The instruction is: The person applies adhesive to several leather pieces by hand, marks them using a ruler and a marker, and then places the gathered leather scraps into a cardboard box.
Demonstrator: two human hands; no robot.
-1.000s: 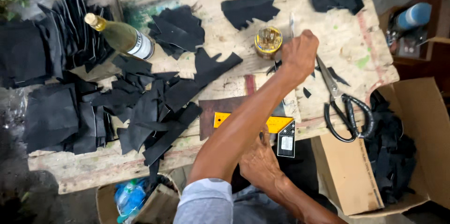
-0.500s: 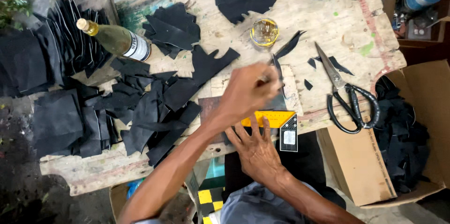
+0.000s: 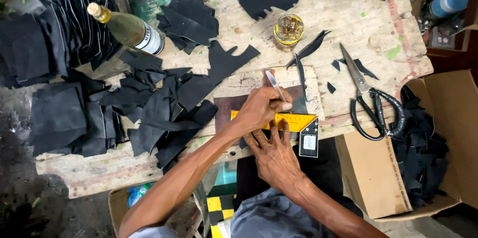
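Note:
My left hand [image 3: 261,108] reaches in from the lower left and is closed on a slim metal blade [image 3: 275,84], whose tip points away from me. The blade rests against the upper edge of a yellow square ruler [image 3: 300,121] with a black stock [image 3: 309,139]. My right hand [image 3: 273,152] lies flat with its fingers spread on the ruler's near edge. Under the ruler is a dark brown leather piece [image 3: 225,107] on a pale wooden cutting board [image 3: 244,81].
Black scissors [image 3: 367,99] lie right of the board. A small jar of yellow liquid [image 3: 288,30] stands beyond it, a glass bottle [image 3: 130,28] at the left. Several black leather offcuts [image 3: 164,103] cover the bench's left half. A cardboard box [image 3: 371,173] of scraps stands at the right.
My left hand came back from beside the jar to the ruler, bringing the blade with it. My right hand stayed pressed on the ruler.

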